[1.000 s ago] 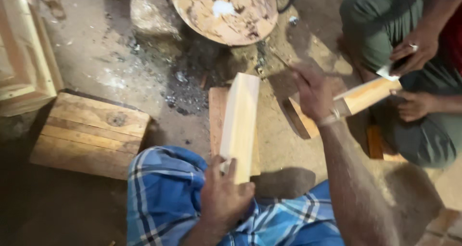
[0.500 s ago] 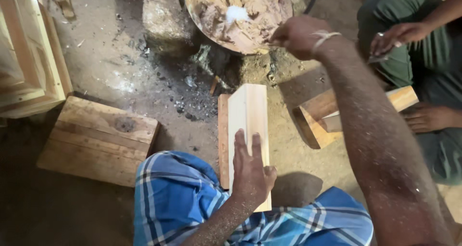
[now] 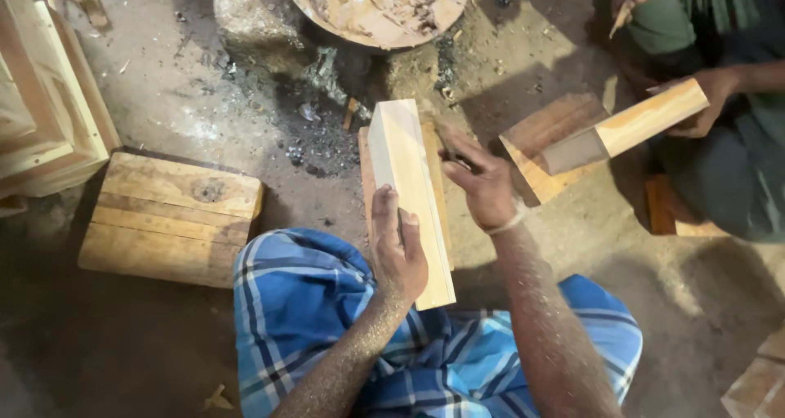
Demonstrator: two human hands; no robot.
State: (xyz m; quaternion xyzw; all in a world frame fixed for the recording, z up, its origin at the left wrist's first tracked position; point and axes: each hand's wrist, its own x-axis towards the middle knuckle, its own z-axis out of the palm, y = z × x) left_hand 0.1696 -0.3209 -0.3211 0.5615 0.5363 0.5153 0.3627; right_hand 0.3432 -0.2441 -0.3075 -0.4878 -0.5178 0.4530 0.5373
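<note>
A pale wooden plank (image 3: 406, 173) stands on edge in front of me, resting on a darker board on the ground. My left hand (image 3: 398, 250) lies flat on the plank's near end and holds it steady. My right hand (image 3: 482, 181) is closed on a small dark tool, its tip against the plank's right side near the middle. My knees are covered by a blue checked cloth (image 3: 327, 320).
A round pan (image 3: 380, 13) of brownish paste sits at the top. A slatted wooden block (image 3: 168, 218) lies at the left, wooden frames (image 3: 41, 107) beyond it. At the right another seated person (image 3: 719, 116) holds a wooden piece (image 3: 630, 128).
My right hand has come back from the pan at the top down to the plank's right side. My left hand stayed on the plank's near end.
</note>
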